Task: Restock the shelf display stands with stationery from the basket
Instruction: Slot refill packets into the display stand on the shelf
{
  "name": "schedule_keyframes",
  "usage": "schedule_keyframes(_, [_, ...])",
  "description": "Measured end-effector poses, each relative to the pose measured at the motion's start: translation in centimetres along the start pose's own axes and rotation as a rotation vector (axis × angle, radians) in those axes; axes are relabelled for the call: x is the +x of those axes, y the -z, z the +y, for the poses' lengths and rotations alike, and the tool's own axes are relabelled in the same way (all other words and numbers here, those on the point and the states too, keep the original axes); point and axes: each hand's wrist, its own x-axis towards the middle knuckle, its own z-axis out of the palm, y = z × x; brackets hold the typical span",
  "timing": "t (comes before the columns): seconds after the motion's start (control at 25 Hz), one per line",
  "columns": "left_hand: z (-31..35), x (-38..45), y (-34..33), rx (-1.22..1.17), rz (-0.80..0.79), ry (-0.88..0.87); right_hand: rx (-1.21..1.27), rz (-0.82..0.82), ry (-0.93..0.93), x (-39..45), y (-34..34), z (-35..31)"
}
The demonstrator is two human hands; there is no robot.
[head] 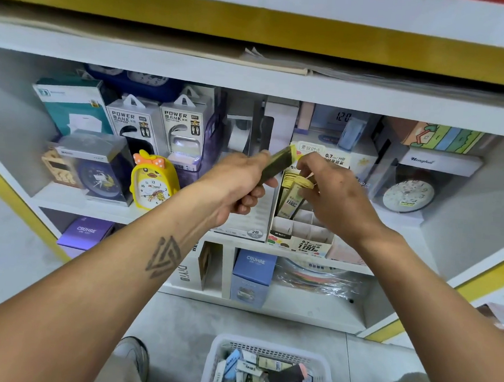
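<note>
The left hand (239,186) is gripping a small stack of flat, olive-green lead packs with a yellow tip (275,164). The stack is long and thin, and it is tilting, with its yellow end pointing up and to the right. The right hand (332,194) is pinching that yellow end with its fingertips. Both hands are hanging just above the white cardboard display stand with little slots (301,237) on the white shelf (93,205). Down on the floor, the white plastic basket (266,370) is holding more packs.
</note>
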Motion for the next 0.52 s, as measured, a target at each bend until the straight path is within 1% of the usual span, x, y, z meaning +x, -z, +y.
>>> schedule_keyframes(0.08, [-0.3,0.1,-0.3,0.026,-0.019,-0.016,-0.036,0.068,-0.001,0.2,-0.2,-0.1])
schedule_keyframes(0.16, [-0.6,0.3,-0.4,0.05,-0.031,-0.035,0.013,0.128,-0.082,0.3,-0.4,-0.2])
schedule_keyframes(0.2, [-0.8,0.3,-0.5,0.056,-0.04,-0.047,0.149,0.162,-0.187,0.5,-0.3,-0.2])
schedule_keyframes(0.24, [-1.0,0.4,-0.5,0.07,-0.048,-0.062,0.387,0.189,-0.336,0.7,0.0,-0.4])
schedule_keyframes(0.28, [-1.2,0.6,-0.6,0.099,-0.052,-0.081,0.675,0.196,-0.484,0.9,0.3,-0.8])
schedule_keyframes(0.32, [-1.4,0.7,-0.7,0.14,-0.054,-0.103,0.92,0.183,-0.594,0.9,0.6,-1.1])
schedule_keyframes(0.36, [-1.7,0.7,-0.9,0.18,-0.053,-0.129,1.047,0.163,-0.641,1.0,0.9,-1.4])
schedule_keyframes(0.44, [-2.1,0.8,-1.3,0.238,-0.055,-0.186,1.053,0.122,-0.627,0.8,1.1,-1.6])
schedule_keyframes(0.52, [-2.5,0.8,-1.3,0.328,-0.062,-0.228,0.983,0.145,-0.58,0.5,1.3,-1.6])
